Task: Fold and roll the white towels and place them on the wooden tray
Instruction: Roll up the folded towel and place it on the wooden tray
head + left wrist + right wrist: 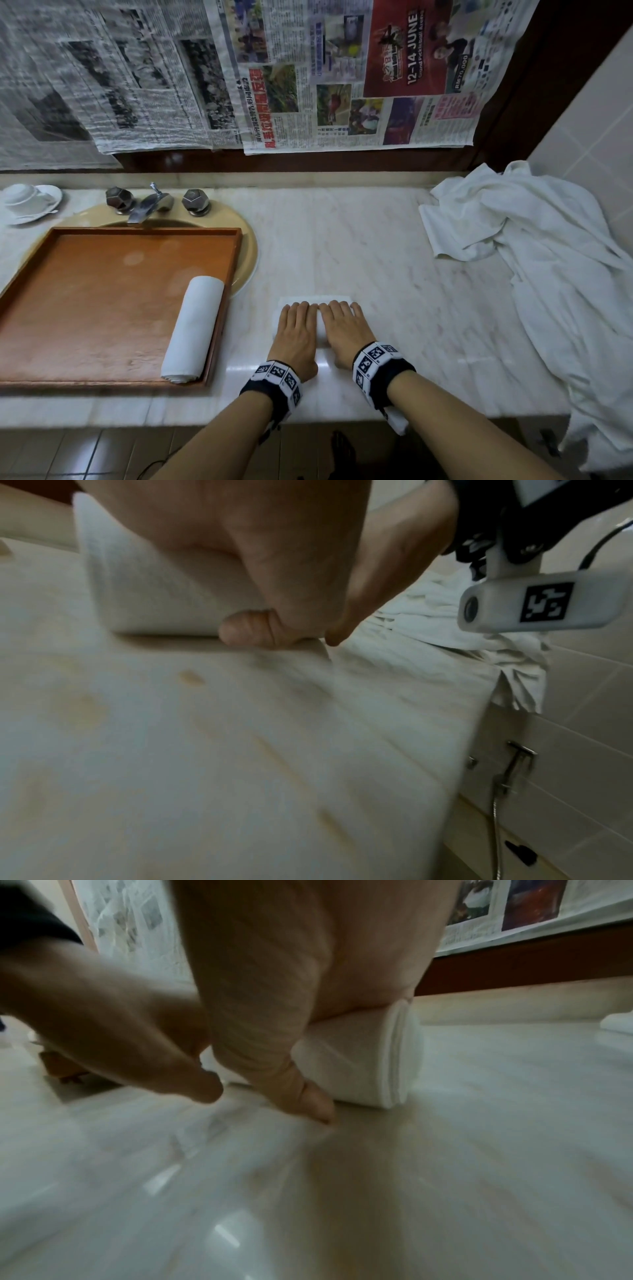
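A marble worktop [342, 240] runs under newspaper sheets [239, 75] hung on the wall behind it. At its right end, against the tiled wall, lies a large heap of loose white towels [548, 274], part of it hanging over the front edge. At the left end a wooden tray [102, 291] sits over a beige sink [248, 253], with a chrome tap [150, 204] behind it and a white cup on a saucer [29, 202] in the back left corner. One rolled white towel [193, 330] lies inside the tray along its right wall. Near the front edge, just right of the tray, a half-rolled towel [317, 301] lies across the worktop. The left hand [296, 337] and right hand [344, 332] rest side by side on top of it, fingers straight and flat, pressing down on the roll without curling round it.
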The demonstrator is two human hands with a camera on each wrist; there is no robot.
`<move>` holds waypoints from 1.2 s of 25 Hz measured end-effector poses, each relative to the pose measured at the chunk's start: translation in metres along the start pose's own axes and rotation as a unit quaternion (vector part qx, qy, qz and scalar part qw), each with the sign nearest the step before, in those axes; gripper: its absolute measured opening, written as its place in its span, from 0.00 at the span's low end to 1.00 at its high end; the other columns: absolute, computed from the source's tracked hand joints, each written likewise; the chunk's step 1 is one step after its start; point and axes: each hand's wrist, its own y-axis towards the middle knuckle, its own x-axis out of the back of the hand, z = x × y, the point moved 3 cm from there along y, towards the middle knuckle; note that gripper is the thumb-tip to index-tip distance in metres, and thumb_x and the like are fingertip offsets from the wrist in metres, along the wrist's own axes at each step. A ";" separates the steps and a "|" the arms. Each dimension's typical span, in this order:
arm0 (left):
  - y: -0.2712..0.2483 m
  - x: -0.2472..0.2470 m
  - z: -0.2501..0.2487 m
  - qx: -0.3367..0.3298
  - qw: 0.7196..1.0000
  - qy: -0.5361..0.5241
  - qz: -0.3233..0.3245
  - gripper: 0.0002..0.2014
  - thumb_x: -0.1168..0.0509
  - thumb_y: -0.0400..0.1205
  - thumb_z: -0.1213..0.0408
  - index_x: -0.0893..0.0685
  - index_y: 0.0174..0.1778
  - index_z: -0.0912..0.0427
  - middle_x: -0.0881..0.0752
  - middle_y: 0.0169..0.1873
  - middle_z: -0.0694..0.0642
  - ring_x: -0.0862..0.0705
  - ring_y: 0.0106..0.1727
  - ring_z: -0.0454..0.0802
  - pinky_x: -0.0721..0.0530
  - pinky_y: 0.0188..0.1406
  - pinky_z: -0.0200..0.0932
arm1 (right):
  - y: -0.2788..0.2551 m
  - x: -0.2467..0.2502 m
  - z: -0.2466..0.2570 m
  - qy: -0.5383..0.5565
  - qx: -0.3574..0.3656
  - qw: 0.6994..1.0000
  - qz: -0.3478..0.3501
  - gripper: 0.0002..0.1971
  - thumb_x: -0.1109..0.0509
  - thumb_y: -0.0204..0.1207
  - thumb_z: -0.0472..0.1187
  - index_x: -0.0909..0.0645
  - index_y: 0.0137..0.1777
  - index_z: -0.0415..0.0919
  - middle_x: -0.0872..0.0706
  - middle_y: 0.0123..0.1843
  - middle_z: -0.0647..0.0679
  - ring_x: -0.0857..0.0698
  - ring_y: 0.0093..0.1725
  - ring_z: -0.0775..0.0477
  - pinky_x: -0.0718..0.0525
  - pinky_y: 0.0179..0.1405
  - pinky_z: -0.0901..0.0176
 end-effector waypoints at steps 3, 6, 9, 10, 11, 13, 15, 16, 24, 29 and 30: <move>0.026 0.011 0.005 0.012 1.000 0.008 -0.002 0.45 0.29 0.68 0.52 0.41 0.78 0.64 0.32 0.68 0.59 0.32 0.69 0.59 0.41 0.79 0.54 | 0.025 0.009 -0.009 -0.010 -0.002 0.999 0.043 0.45 0.20 0.64 0.46 0.40 0.77 0.38 0.34 0.74 0.42 0.34 0.74 0.40 0.38 0.77 0.45; 0.047 0.015 0.013 0.026 0.999 -0.017 0.022 0.50 0.24 0.65 0.50 0.41 0.79 0.64 0.32 0.70 0.59 0.32 0.71 0.57 0.38 0.79 0.51 | 0.047 0.013 -0.017 -0.026 -0.014 0.996 0.082 0.47 0.17 0.60 0.53 0.37 0.74 0.37 0.32 0.72 0.41 0.32 0.72 0.40 0.35 0.74 0.45; 0.065 0.016 0.020 0.035 0.998 -0.036 0.042 0.53 0.23 0.66 0.45 0.43 0.80 0.63 0.32 0.74 0.58 0.32 0.74 0.57 0.38 0.79 0.53 | 0.063 0.018 -0.024 -0.014 -0.014 0.994 0.108 0.47 0.18 0.59 0.58 0.34 0.72 0.36 0.29 0.69 0.41 0.30 0.70 0.39 0.32 0.72 0.46; 0.069 0.016 0.022 0.037 0.997 -0.040 0.051 0.50 0.23 0.66 0.44 0.40 0.78 0.61 0.30 0.72 0.57 0.30 0.73 0.56 0.36 0.78 0.54 | 0.066 0.019 -0.027 -0.002 -0.016 0.993 0.118 0.46 0.18 0.59 0.59 0.33 0.71 0.36 0.28 0.68 0.41 0.29 0.70 0.39 0.32 0.72 0.46; 0.073 0.017 0.024 0.037 0.996 -0.048 0.067 0.48 0.24 0.66 0.44 0.38 0.76 0.59 0.27 0.69 0.56 0.29 0.71 0.56 0.35 0.76 0.56 | 0.068 0.018 -0.029 0.015 -0.020 0.991 0.129 0.45 0.18 0.59 0.59 0.33 0.70 0.37 0.26 0.67 0.42 0.28 0.70 0.40 0.32 0.72 0.45; 0.081 0.021 0.027 0.028 0.993 -0.062 0.097 0.42 0.24 0.67 0.43 0.33 0.72 0.55 0.24 0.66 0.54 0.27 0.69 0.55 0.33 0.73 0.57 | 0.070 0.019 -0.033 0.048 -0.029 0.989 0.138 0.42 0.18 0.58 0.59 0.31 0.67 0.40 0.22 0.64 0.45 0.25 0.67 0.41 0.30 0.69 0.45; 0.082 0.028 0.031 0.002 0.992 -0.071 0.106 0.38 0.24 0.67 0.43 0.30 0.69 0.52 0.20 0.63 0.53 0.24 0.66 0.54 0.29 0.69 0.55 | 0.067 0.025 -0.032 0.076 -0.032 0.988 0.131 0.38 0.19 0.57 0.60 0.29 0.64 0.43 0.19 0.59 0.47 0.22 0.63 0.43 0.29 0.66 0.45; 0.080 0.035 0.032 -0.015 0.993 -0.071 0.095 0.35 0.24 0.68 0.45 0.28 0.68 0.52 0.19 0.61 0.52 0.22 0.64 0.54 0.27 0.66 0.53 | 0.063 0.031 -0.031 0.081 -0.031 0.989 0.122 0.36 0.20 0.58 0.61 0.27 0.62 0.44 0.18 0.57 0.48 0.21 0.61 0.44 0.28 0.64 0.45; -0.010 0.119 0.138 -0.008 0.994 -0.105 -0.037 0.40 0.22 0.58 0.32 0.24 0.58 0.54 0.18 0.52 0.49 0.15 0.47 0.53 0.15 0.44 0.49 | 0.043 0.127 0.067 0.079 -0.002 0.990 -0.113 0.40 0.20 0.52 0.63 0.25 0.64 0.49 0.25 0.59 0.50 0.23 0.58 0.44 0.23 0.53 0.47; -0.073 0.067 0.261 0.187 0.923 -0.323 -0.096 0.43 0.34 0.63 0.22 0.20 0.58 0.56 0.14 0.44 0.51 0.16 0.40 0.52 0.21 0.30 0.42 | 0.042 0.089 0.153 0.377 -0.094 0.899 -0.204 0.38 0.31 0.76 0.53 0.43 0.81 0.45 0.40 0.78 0.44 0.34 0.74 0.41 0.29 0.70 0.44; -0.082 0.052 0.274 0.235 0.904 -0.348 -0.080 0.38 0.33 0.69 0.28 0.19 0.56 0.61 0.16 0.43 0.54 0.18 0.39 0.55 0.24 0.30 0.43 | 0.043 0.069 0.170 0.410 -0.113 0.894 -0.141 0.36 0.34 0.79 0.54 0.45 0.82 0.43 0.42 0.80 0.43 0.36 0.76 0.39 0.32 0.74 0.45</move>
